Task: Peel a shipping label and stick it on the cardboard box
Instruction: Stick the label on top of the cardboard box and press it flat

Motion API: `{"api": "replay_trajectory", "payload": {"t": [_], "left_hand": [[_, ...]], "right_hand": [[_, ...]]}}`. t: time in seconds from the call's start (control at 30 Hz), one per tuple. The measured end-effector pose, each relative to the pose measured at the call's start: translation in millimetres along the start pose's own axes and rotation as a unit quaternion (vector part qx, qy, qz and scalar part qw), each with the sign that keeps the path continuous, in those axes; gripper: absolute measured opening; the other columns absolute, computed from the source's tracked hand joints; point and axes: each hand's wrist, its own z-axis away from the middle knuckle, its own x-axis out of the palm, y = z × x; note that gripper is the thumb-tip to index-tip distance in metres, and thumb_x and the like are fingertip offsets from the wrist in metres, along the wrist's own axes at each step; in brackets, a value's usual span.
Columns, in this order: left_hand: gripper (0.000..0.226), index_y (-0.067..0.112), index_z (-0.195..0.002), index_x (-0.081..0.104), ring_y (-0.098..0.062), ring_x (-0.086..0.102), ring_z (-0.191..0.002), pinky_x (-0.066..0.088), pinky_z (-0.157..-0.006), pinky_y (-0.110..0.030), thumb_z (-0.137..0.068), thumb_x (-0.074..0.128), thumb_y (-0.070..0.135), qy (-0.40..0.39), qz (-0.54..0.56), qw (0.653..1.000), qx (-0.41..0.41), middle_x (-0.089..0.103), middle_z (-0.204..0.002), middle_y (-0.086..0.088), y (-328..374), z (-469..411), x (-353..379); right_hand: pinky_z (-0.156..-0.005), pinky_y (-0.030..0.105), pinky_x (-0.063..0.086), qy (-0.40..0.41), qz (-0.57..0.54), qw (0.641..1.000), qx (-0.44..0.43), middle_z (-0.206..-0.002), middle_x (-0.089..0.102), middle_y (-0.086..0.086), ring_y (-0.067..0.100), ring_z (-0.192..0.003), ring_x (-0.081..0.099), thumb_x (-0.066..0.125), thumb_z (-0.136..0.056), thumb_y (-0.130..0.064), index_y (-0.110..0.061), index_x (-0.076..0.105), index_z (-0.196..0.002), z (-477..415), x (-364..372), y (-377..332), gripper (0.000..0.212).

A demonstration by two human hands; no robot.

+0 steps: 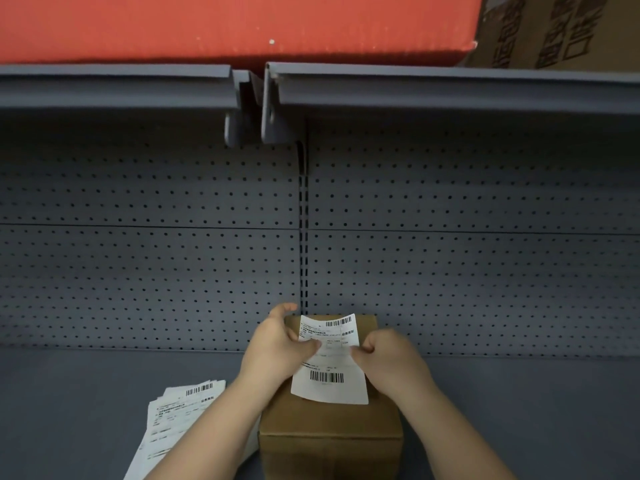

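Peeling stage: label held over box, not yet stuck down.
Cardboard box (330, 441): nearest, on grey shelf (69, 410), below both hands.
Spare labels (173, 420): loose stack, left of box.
Left hand (277, 344): grip closed on left edge of shipping label (329, 362).
Right hand (388, 358): grip pinched at right edge, likely separating backing.
Risk: curled sheet may fold onto itself or land crooked.
Pegboard (450, 254): behind.
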Motion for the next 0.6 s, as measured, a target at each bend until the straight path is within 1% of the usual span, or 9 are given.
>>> {"api": "replay_trajectory", "payload": {"t": [0.2, 0.37, 0.47, 0.6], "left_hand": [[0.076, 0.028, -0.134, 0.042, -0.013, 0.064, -0.063, 0.054, -0.064, -0.035, -0.068, 0.081, 0.031, -0.004, -0.024, 1.000, 0.007, 0.061, -0.063, 0.003, -5.4, -3.0, 2.1], [0.075, 0.030, -0.134, 0.042, -0.012, 0.064, -0.064, 0.053, -0.063, -0.034, -0.069, 0.079, 0.032, -0.016, -0.043, 0.999, 0.001, 0.059, -0.063, 0.006, -5.1, -5.6, 2.8], [0.074, 0.030, -0.135, 0.041, -0.010, 0.062, -0.064, 0.050, -0.058, -0.030, -0.070, 0.078, 0.032, -0.014, -0.064, 0.998, 0.008, 0.058, -0.062, 0.007, -4.1, -5.1, 3.6], [0.072, 0.032, -0.136, 0.038, -0.009, 0.064, -0.064, 0.053, -0.056, -0.033, -0.073, 0.073, 0.032, -0.008, -0.114, 0.993, 0.026, 0.061, -0.064, 0.007, -2.7, -2.9, 6.4]], "right_hand": [[-0.048, 0.027, 0.034, -0.007, 0.009, 1.000, 0.001, -0.052, 0.050, -0.005, 0.014, -0.050, 0.047, 0.058, -0.088, -0.032, -0.016, 0.052, -0.058, -2.0, -1.3, -1.6, 0.034], [-0.047, 0.028, 0.031, -0.003, 0.024, 1.000, -0.001, -0.049, 0.043, -0.004, 0.015, -0.050, 0.042, 0.057, -0.086, -0.029, -0.019, 0.046, -0.052, -3.4, 1.5, -0.9, 0.038], [-0.045, 0.027, 0.028, -0.003, 0.032, 0.999, -0.003, -0.044, 0.037, -0.005, 0.013, -0.045, 0.037, 0.058, -0.085, -0.029, -0.020, 0.039, -0.046, -5.2, 2.8, 0.3, 0.044], [-0.043, 0.027, 0.025, -0.002, 0.048, 0.999, 0.000, -0.044, 0.032, -0.005, 0.013, -0.042, 0.032, 0.057, -0.084, -0.029, -0.021, 0.035, -0.045, -6.9, 4.1, 0.8, 0.046]]}}
